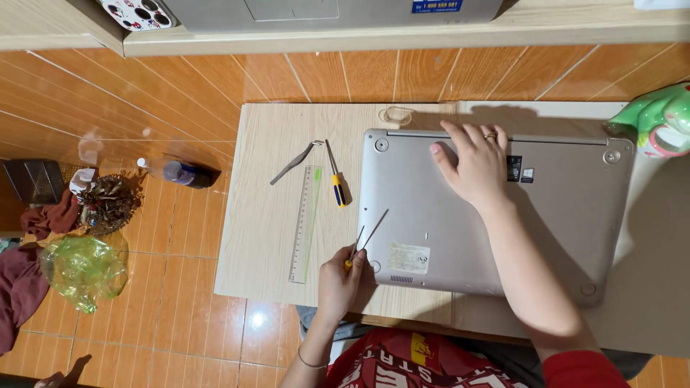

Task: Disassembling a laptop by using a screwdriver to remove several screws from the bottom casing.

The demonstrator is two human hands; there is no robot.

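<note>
Here the left hand fingers clench a small screwdriver (right hand fingers spread flat on the laptop).

My low table of pale wood-grain board carries a silver laptop turned underside-up toward its right edge, a clear plastic ruler, a yellow-and-blue-handled screwdriver and grey metal tweezers near its left edge.
</note>
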